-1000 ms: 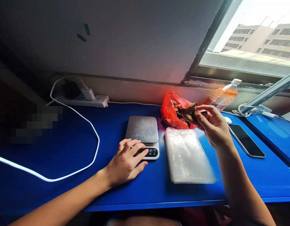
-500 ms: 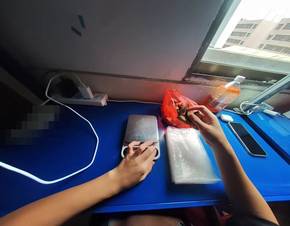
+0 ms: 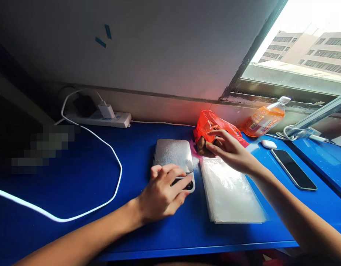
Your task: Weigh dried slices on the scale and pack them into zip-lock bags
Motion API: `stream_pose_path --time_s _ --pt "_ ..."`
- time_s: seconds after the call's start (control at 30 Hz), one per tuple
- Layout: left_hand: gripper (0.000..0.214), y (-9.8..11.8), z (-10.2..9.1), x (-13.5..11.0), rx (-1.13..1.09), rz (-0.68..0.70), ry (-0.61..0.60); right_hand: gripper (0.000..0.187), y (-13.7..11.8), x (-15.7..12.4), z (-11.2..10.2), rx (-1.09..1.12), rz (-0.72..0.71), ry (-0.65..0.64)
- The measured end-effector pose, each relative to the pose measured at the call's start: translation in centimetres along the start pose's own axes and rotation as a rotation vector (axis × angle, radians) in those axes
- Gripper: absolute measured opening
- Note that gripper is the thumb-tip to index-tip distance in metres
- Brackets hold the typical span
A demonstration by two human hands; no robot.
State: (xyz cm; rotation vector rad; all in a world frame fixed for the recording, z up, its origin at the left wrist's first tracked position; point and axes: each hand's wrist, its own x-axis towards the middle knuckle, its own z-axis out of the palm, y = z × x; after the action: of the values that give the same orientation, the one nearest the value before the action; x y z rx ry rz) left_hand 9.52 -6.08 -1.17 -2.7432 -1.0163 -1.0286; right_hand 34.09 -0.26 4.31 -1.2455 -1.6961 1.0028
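Note:
A digital kitchen scale [image 3: 174, 155] with a square metal plate lies on the blue table. My left hand [image 3: 164, 190] rests over its front control panel, fingers bent and apart, holding nothing. The scale's display is mostly covered by these fingers. Behind a stack of clear plastic bags, my right hand [image 3: 228, 149] pinches a brown dried piece [image 3: 202, 145], its exact kind unclear. This piece is at the front left of an open red plastic bag [image 3: 206, 122], which has more brown pieces inside, partly hidden by the hand.
The clear plastic bags [image 3: 231, 195] lie right of the scale. Farther right are an orange drink bottle [image 3: 264, 118], a white earphone case [image 3: 269, 144] and a phone [image 3: 293, 169]. A power strip [image 3: 120, 120] lies along the wall, and a white cable [image 3: 119, 162] loops across the left side.
My right hand has moved left with a brown piece, from the bag's opening to its front left. My left hand stays at the scale's panel. The whole view has shifted slightly.

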Motion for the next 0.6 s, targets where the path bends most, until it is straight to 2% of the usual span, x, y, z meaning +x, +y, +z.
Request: stream_pose_path --time_s 0.1,0.17,0.23,0.33,0.5,0.6 --pt "0.024 -3.1 -1.2 0.4 0.026 -0.168 0.118 0.024 -0.6 0.2 1.5 -0.229 0.023 -0.345" --pt "0.023 -5.6 -1.6 0.3 0.041 -0.324 0.169 0.021 -1.1 0.5 2.7 -0.325 0.023 -0.451" --pt "0.024 -7.8 -1.6 0.1 0.032 -0.444 0.214 0.018 -1.5 0.9 3.7 -0.382 0.006 -0.455" --pt "0.024 -9.6 -1.0 -0.3 -0.005 -0.522 0.228 0.016 -2.1 1.6 4.7 -0.385 -0.020 -0.393" --pt "0.023 -9.1 0.4 -0.8 -0.079 -0.527 0.089 0.018 -2.3 2.3 5.6 -0.468 -0.112 -0.374" --pt "0.022 -8.8 0.6 -0.8 -0.113 -0.515 0.075 0.025 -2.0 2.7 6.3 -0.543 -0.153 -0.350"
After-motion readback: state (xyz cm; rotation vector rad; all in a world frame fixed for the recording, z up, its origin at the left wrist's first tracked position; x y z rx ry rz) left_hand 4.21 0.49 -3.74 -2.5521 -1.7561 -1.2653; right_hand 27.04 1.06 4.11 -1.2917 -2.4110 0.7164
